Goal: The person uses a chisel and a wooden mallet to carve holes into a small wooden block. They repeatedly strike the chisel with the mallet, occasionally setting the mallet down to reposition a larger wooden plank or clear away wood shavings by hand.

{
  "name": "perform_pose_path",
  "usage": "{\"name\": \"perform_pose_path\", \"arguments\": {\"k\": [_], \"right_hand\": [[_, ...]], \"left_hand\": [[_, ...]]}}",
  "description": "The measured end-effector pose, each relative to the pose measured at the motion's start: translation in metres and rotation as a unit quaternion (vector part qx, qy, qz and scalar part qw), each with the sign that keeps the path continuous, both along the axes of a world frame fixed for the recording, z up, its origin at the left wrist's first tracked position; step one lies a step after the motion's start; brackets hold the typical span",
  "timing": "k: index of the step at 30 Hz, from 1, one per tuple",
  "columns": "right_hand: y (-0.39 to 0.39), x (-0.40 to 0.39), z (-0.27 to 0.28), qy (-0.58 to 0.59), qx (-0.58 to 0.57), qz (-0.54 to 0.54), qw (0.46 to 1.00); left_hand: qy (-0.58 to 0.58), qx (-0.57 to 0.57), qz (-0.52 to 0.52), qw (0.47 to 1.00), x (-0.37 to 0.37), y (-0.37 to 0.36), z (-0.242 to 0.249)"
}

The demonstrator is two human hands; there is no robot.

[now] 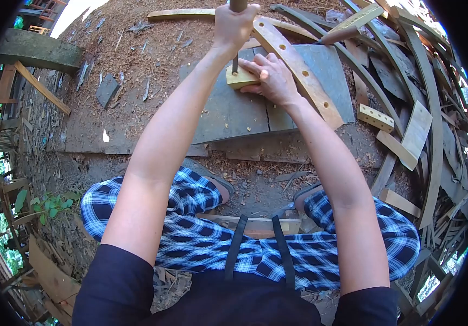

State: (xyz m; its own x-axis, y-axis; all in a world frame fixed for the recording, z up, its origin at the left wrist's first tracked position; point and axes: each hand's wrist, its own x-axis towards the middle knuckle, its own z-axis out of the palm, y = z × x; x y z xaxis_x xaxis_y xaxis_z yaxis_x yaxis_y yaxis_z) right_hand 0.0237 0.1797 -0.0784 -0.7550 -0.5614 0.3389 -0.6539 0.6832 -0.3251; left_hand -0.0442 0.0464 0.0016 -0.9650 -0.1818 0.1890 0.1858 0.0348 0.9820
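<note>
My left hand [234, 26] is wrapped round the handle of an upright chisel-like tool [235, 64], whose top runs out of view. Its dark shaft stands on a small wooden block [240, 80], at a hole or notch in the upper face. With my right hand [272, 79] I grip the block from its right side, the fingers close to the shaft. Under the block lies a flat grey board [228, 117]. Beside my right hand, a long, slightly curved wooden piece [299, 70] with several round holes rests on the same board.
A short drilled block [375, 118] and pale offcuts [417, 127] lie to the right. Curved strips [429, 108] are heaped beyond them. A thick beam [38, 50] sits at the upper left. Wood chips [131, 70] cover the ground.
</note>
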Motion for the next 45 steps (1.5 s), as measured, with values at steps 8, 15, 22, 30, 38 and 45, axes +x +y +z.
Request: {"name": "perform_pose_path", "arguments": {"k": [8,15,22,30,38,45], "right_hand": [[-0.001,-0.001,-0.004,0.0,-0.008,-0.007,1.0],[-0.001,-0.005,-0.007,-0.007,-0.017,0.009,1.0],[0.0,-0.002,-0.008,0.008,-0.011,-0.008,1.0],[-0.002,-0.002,-0.005,-0.002,-0.017,-0.022,1.0],[-0.002,-0.002,-0.006,-0.005,-0.012,-0.023,1.0],[-0.002,-0.002,-0.007,0.001,-0.016,-0.019,1.0]], "left_hand": [[-0.028,0.084,0.096,0.991,-0.01,-0.019,-0.009],[0.016,0.165,0.162,0.973,0.009,-0.025,-0.004],[0.139,0.165,0.213,0.953,0.053,-0.006,0.009],[0.101,0.208,0.192,0.954,0.048,-0.011,0.019],[0.104,0.163,0.12,0.974,0.044,-0.009,0.015],[0.11,0.173,0.097,0.974,0.046,-0.01,0.016]]}}
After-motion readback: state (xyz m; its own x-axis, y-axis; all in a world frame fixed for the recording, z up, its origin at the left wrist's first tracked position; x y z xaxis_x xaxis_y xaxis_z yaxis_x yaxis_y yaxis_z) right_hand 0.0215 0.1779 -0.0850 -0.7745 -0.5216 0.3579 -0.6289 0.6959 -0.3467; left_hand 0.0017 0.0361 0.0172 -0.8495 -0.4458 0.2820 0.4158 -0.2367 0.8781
